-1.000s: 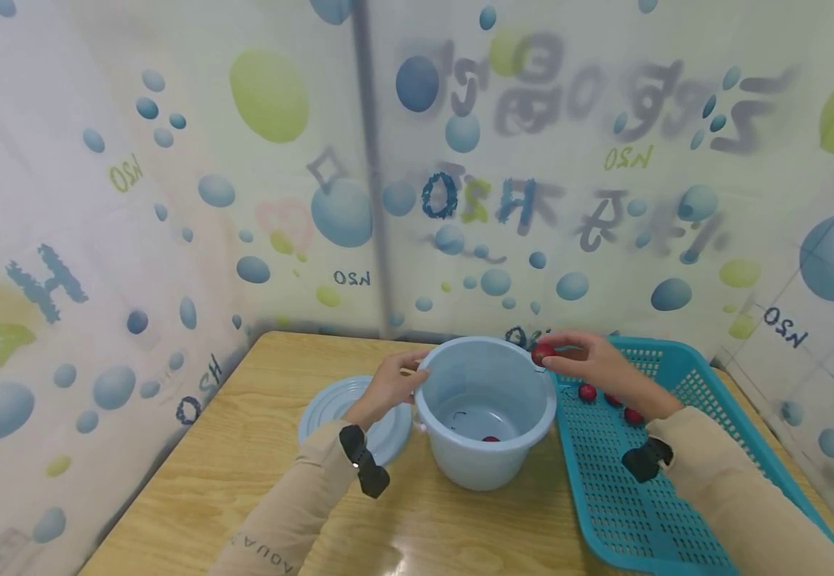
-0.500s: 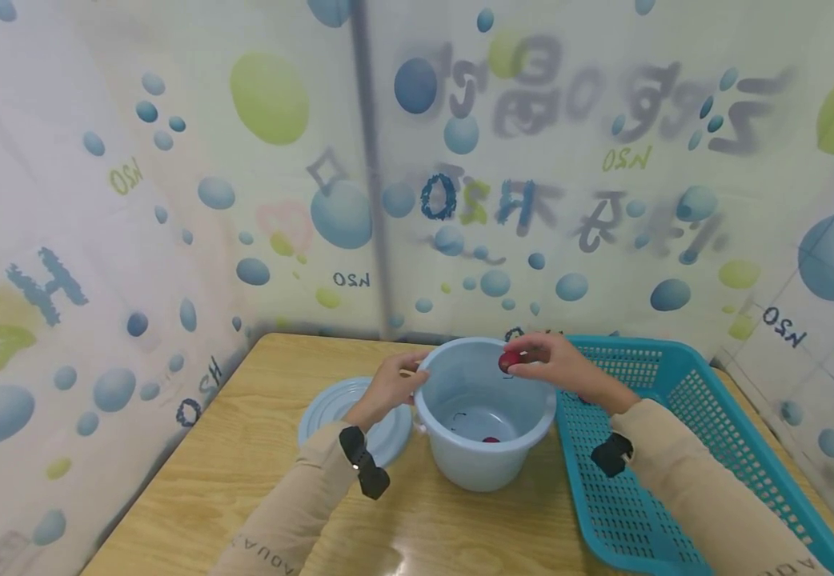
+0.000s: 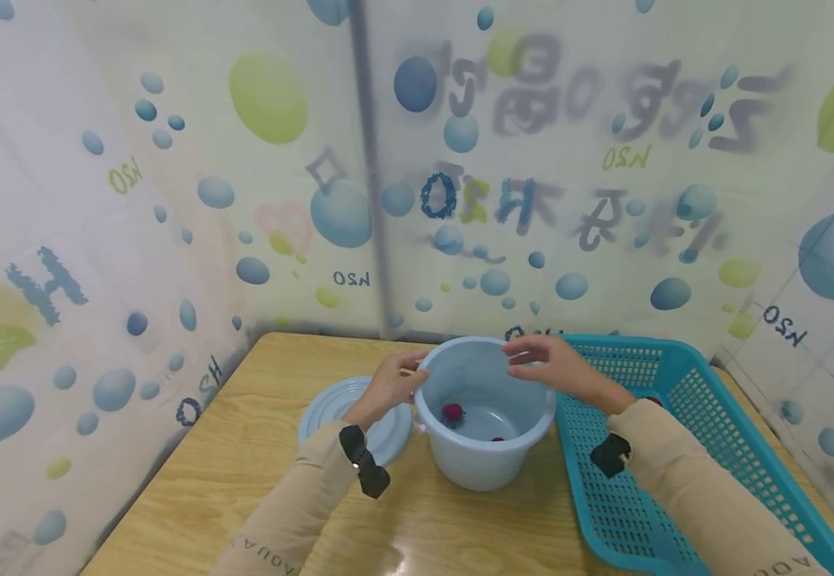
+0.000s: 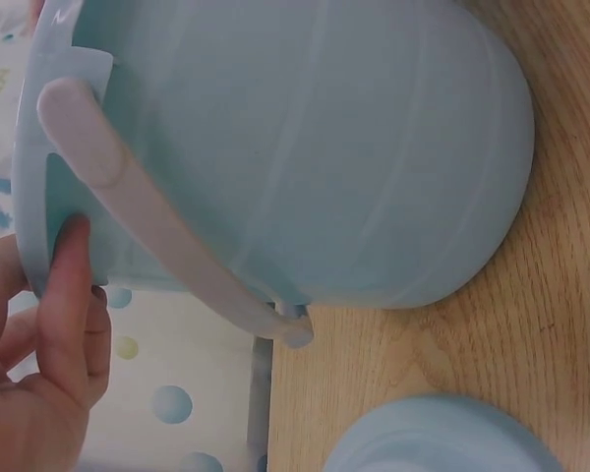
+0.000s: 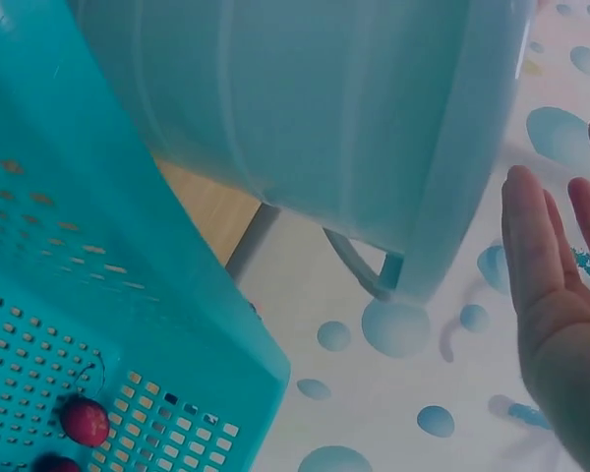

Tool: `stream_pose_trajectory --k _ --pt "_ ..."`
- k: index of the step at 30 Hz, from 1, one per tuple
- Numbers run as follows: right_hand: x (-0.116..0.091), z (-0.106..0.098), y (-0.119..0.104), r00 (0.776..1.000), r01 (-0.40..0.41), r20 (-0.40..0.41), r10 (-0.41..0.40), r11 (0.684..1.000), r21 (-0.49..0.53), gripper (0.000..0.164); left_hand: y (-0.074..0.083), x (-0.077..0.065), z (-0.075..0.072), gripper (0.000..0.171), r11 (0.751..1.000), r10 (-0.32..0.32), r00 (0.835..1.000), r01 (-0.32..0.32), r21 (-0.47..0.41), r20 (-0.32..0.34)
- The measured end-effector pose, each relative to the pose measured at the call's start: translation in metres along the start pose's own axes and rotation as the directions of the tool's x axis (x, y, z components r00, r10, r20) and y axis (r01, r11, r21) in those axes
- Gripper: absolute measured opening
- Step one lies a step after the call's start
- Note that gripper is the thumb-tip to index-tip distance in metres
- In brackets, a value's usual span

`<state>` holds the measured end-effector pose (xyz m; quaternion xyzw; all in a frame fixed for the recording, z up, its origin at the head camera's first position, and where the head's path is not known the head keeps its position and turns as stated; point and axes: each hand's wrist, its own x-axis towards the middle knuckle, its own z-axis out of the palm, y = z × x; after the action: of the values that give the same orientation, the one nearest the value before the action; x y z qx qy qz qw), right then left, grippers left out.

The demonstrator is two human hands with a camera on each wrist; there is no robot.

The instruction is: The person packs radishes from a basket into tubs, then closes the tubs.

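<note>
A pale blue bucket point(image 3: 471, 468) stands upright on the table. My left hand point(image 3: 391, 384) grips its left rim, fingers tucked under the lip beside the light handle point(image 4: 157, 221). Inside, a red cherry point(image 3: 452, 412) lies toward the left of the bottom. Another red cherry point(image 3: 498, 438) shows only partly over the front rim. Over the bucket's right rim, my right hand point(image 3: 561, 372) is held with fingers apart and nothing between them. The right wrist view shows a cherry point(image 5: 84, 421) with a thin curved stem in the turquoise basket point(image 5: 226, 334).
A round pale blue lid point(image 3: 323, 412) lies on the wooden table point(image 3: 230, 448), left of the bucket and partly behind my left wrist. The perforated basket stands close against the bucket's right side. A patterned curtain point(image 3: 280, 192) hangs behind the table.
My right hand moved left from above the basket to over the bucket and let go of a cherry, which now lies on the bucket's bottom. My left hand stayed on the rim.
</note>
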<state>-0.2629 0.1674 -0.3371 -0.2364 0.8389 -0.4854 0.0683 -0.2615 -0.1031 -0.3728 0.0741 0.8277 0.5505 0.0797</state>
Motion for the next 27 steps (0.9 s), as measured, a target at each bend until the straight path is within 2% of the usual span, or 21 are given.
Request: stream_pose_trajectory --k 12,19,24,27 --pt "-0.015 -0.021 0.006 0.999 0.019 -0.025 -0.021 0.997 -0.070 0.037 0.001 -0.001 -0.001 0.041 1.000 0.007 1.000 -0.006 -0.025 0.021" --pt "-0.030 -0.042 0.011 0.998 -0.009 -0.056 0.001 0.989 -0.146 0.039 -0.001 -0.001 -0.001 0.042 1.000 0.010 1.000 -0.009 -0.023 0.024" --pt "-0.043 -0.056 0.024 0.995 -0.045 -0.100 0.027 0.981 -0.189 0.039 0.015 -0.014 -0.003 0.042 1.000 0.011 1.000 -0.011 -0.011 0.024" --pt "-0.051 -0.062 0.035 0.990 -0.073 -0.135 0.046 0.976 -0.206 0.040 0.014 -0.013 -0.002 0.041 1.000 0.015 1.000 -0.015 0.004 0.015"
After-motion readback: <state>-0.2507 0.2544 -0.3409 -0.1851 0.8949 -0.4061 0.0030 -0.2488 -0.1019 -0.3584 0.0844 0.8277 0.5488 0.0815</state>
